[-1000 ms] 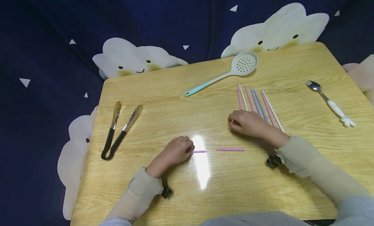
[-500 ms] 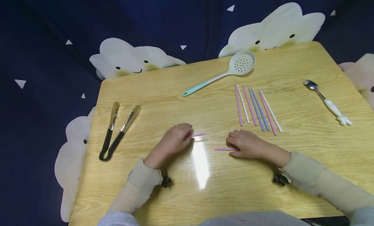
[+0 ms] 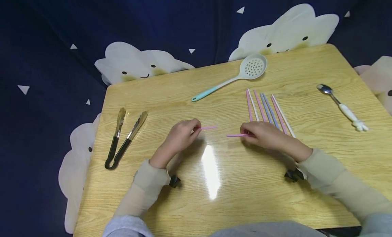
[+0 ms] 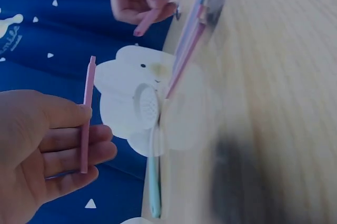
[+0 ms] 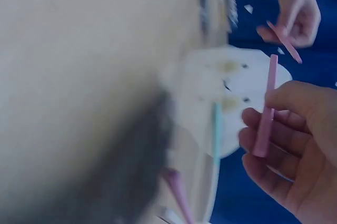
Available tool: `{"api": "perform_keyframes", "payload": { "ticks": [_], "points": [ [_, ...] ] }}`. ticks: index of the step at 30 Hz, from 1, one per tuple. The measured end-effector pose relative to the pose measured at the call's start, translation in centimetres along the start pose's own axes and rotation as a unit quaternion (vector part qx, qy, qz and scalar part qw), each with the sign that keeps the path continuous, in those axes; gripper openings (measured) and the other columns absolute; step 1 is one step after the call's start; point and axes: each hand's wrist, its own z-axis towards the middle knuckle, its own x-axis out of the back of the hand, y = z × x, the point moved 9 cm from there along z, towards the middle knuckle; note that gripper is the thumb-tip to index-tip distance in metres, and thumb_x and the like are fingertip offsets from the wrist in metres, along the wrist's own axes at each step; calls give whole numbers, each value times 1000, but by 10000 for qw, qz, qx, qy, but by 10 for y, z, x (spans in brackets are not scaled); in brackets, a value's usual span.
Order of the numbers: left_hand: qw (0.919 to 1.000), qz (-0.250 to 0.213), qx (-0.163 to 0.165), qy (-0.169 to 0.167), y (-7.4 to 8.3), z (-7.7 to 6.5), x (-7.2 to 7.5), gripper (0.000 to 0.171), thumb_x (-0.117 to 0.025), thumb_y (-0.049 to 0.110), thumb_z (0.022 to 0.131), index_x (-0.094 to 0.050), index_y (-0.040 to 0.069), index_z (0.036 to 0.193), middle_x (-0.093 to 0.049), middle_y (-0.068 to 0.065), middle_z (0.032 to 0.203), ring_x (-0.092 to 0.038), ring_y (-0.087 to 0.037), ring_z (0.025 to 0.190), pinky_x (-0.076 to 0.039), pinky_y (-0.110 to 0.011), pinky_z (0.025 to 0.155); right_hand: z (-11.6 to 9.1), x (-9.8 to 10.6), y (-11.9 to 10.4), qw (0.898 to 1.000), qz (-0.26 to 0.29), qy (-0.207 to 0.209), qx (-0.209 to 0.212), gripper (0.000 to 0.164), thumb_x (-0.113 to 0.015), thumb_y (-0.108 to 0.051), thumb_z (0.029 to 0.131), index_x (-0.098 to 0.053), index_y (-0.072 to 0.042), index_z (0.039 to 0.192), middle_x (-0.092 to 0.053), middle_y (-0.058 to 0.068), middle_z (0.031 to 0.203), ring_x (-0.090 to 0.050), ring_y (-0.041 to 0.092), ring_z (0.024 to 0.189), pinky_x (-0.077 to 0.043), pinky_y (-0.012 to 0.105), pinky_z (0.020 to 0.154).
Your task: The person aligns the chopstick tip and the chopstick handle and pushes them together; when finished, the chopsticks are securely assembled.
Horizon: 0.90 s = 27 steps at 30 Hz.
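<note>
Near the table's middle my left hand [image 3: 182, 135] pinches a short pink chopstick piece [image 3: 209, 128] between thumb and fingers. In the left wrist view that left piece [image 4: 85, 147] has a narrow peg at its far end. To the right, my right hand [image 3: 267, 135] pinches another short pink chopstick piece [image 3: 234, 135], thicker toward its near end in the right wrist view. Both pieces are held above the table, their ends facing each other across a gap. Beyond my right hand lie several pink, white and blue chopsticks [image 3: 267, 107], their near ends partly hidden by it.
Black-handled tongs [image 3: 122, 141] lie spread on the left. A slotted spoon [image 3: 252, 67] with a turquoise handle rests at the back. On the right is a metal spoon [image 3: 346, 111] with a white handle. The wooden table [image 3: 245, 196] meets a dark blue curtain [image 3: 183, 22].
My left hand has lifted its pink piece and moved it away from me. My right hand has come down, picked up the other pink piece from the table and raised it.
</note>
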Motion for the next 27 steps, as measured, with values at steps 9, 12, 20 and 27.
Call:
{"api": "perform_keyframes", "payload": {
  "ticks": [9, 12, 20, 27],
  "points": [
    [9973, -438, 318, 489, 0, 9, 21, 14, -61, 6, 84, -62, 2, 97, -64, -6, 81, -59, -15, 73, -48, -26, 63, 15, 49, 10, 9963, 478, 638, -325, 8, -62, -5, 83, -56, -10, 84, -57, -2, 75, -51, 9, 69, -44, 27, 58],
    [9940, -737, 310, 742, 1, 10, 28, 15, -60, 5, 84, -65, 2, 98, -62, -6, 82, -56, -14, 69, -47, -24, 60, 17, 57, 9, 9932, 744, 851, -267, 8, -62, -2, 81, -56, -8, 84, -57, -2, 75, -49, 8, 67, -42, 24, 57],
    [9736, -1635, 134, 1590, 3, 10, 45, 10, -63, 3, 82, -68, 1, 90, -62, -7, 82, -50, -10, 61, -44, -22, 52, 22, 65, 4, 9775, 1710, 1222, -190, 11, -62, 4, 79, -57, -4, 84, -55, -1, 76, -47, 5, 68, -41, 19, 59],
    [9559, -2241, 118, 1896, 8, 12, 52, 7, -64, 3, 81, -67, 1, 87, -62, -7, 80, -50, -11, 63, -42, -23, 53, 25, 64, 2, 9618, 2401, 1236, -452, 8, -60, 3, 81, -57, -2, 86, -56, 3, 79, -51, 5, 70, -43, 15, 60]
  ]
}}
